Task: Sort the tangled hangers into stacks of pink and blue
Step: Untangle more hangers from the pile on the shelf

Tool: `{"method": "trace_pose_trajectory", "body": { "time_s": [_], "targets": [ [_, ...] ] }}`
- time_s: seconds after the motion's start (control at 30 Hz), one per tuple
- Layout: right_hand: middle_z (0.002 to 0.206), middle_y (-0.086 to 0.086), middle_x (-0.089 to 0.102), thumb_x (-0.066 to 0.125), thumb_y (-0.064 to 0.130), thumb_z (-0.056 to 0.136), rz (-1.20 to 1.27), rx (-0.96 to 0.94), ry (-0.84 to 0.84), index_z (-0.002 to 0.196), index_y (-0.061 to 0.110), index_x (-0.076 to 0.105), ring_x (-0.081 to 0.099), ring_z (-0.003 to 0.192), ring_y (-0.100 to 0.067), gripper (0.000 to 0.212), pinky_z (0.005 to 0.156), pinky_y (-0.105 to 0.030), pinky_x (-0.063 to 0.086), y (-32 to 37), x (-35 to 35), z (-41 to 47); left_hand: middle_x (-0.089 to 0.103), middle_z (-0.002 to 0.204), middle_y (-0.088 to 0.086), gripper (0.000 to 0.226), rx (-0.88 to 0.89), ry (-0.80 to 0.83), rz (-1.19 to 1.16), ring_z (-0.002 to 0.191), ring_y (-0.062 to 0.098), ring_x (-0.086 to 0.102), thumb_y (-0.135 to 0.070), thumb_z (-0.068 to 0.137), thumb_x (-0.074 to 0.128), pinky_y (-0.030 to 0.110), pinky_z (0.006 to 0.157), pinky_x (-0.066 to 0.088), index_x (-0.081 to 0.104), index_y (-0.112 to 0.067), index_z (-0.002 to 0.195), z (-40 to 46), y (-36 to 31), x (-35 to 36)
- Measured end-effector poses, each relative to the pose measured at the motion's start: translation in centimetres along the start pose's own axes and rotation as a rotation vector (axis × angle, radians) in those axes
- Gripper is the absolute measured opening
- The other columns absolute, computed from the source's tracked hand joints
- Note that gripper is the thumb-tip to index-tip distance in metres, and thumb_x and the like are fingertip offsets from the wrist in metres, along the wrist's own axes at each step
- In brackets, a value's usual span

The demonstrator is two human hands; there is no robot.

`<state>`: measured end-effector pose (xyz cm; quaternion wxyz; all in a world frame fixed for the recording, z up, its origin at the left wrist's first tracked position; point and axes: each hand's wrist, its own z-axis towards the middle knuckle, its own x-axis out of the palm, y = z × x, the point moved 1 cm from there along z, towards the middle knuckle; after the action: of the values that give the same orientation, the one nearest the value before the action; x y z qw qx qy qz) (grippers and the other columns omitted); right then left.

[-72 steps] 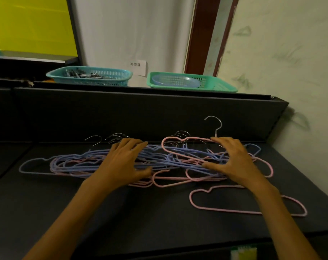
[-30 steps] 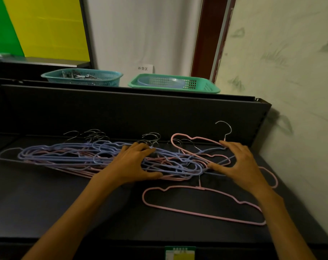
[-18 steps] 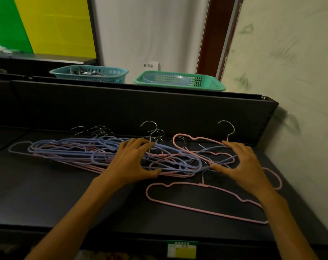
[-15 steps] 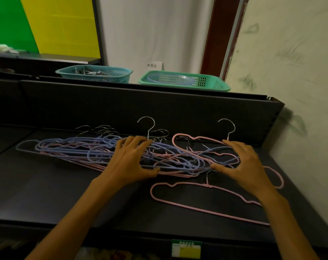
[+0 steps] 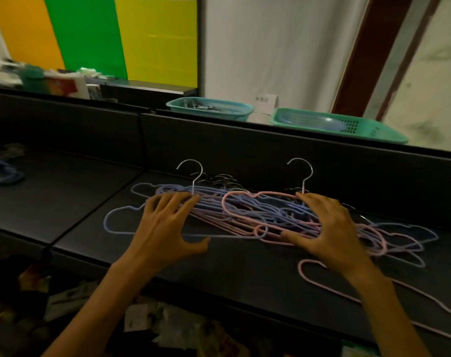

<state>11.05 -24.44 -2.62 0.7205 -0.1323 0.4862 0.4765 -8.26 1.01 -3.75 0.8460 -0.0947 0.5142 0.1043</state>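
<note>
A tangled pile of pink and blue hangers (image 5: 247,215) lies on the dark shelf (image 5: 245,274). Two metal hooks stick up from its back side. My left hand (image 5: 167,222) lies on the pile's left end, fingers spread over the wires and thumb under the near blue wire. My right hand (image 5: 325,228) grips the pile's right part the same way, thumb along a pink wire. A blue hanger (image 5: 116,222) juts out to the left of my left hand. One single pink hanger (image 5: 319,279) lies apart at the front right, partly hidden under my right forearm.
A small stack of blue hangers (image 5: 2,173) sits on the neighbouring shelf section at far left. The shelf's back wall (image 5: 245,150) rises right behind the pile. Above it stand a teal basket (image 5: 209,109) and a green basket (image 5: 348,127). Clutter lies below the front edge.
Both hands have stayed on the pile and drawn it tighter together; two hooks now stand higher. My view has swung left, bringing the blue stack at far left into sight.
</note>
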Motion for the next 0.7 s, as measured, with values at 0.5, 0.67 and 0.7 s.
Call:
{"method": "trace_pose_trajectory", "body": {
  "time_s": [0.5, 0.67, 0.7],
  "targets": [
    [0.139, -0.002, 0.046, 0.07, 0.061, 0.066, 0.134, -0.183, 0.079, 0.139, 0.025, 0.041, 0.039, 0.129, -0.019, 0.087, 0.107, -0.03, 0.024, 27.8, 14.2, 6.2, 0.056, 0.128, 0.005, 0.087, -0.255, -0.005, 0.095, 0.116, 0.027, 0.053, -0.075, 0.067, 0.047, 0.048, 0.097, 0.039, 0.053, -0.017, 0.131, -16.1, 25.8, -8.3],
    [0.137, 0.0, 0.047, 0.068, 0.067, 0.066, 0.182, -0.252, 0.115, 0.138, 0.026, 0.042, 0.039, 0.127, -0.017, 0.086, 0.106, -0.031, 0.027, 35.5, 19.0, 9.3, 0.058, 0.126, 0.005, 0.084, -0.371, -0.034, 0.128, 0.114, 0.027, 0.055, -0.072, 0.064, 0.052, 0.048, 0.094, 0.043, 0.056, -0.017, 0.129, -19.8, 33.0, -10.2],
    [0.137, 0.0, 0.046, 0.069, 0.066, 0.066, 0.185, -0.262, 0.128, 0.139, 0.027, 0.041, 0.038, 0.127, -0.016, 0.087, 0.106, -0.031, 0.026, 36.9, 20.0, 9.9, 0.058, 0.125, 0.004, 0.084, -0.394, -0.038, 0.129, 0.113, 0.027, 0.055, -0.071, 0.063, 0.053, 0.048, 0.094, 0.043, 0.057, -0.017, 0.128, -20.3, 34.3, -10.4]
  ]
}}
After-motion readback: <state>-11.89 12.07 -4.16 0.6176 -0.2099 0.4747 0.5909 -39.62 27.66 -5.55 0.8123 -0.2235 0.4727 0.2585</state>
